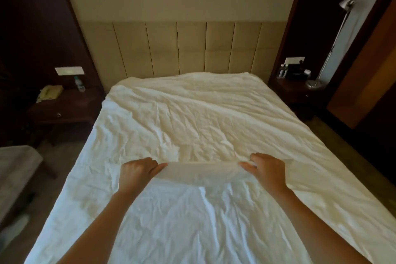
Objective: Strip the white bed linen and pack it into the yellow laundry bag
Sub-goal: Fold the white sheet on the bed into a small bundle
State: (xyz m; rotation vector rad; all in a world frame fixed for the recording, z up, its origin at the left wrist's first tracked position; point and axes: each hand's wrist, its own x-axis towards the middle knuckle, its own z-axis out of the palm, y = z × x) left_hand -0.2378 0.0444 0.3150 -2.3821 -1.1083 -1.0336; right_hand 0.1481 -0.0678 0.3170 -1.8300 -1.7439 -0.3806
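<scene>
Fingers of the left hand [137,172] and right hand [265,169] pinch a raised fold of the white sheet [192,113], which covers the whole bed toward 12 o'clock. Stripping looks barely begun; no yellow laundry bag shows, so packing remains.

Around the bed [192,113], the wrinkled white sheet [214,118] lies flat with open room above it up to the padded headboard [182,49], which blocks the far end. Left of the bed stands a nightstand [64,109] (telephone [49,92] and bottle [79,84] on top); right of it another nightstand [293,92] and a floor lamp [330,49]. Floor strips run along both sides.
</scene>
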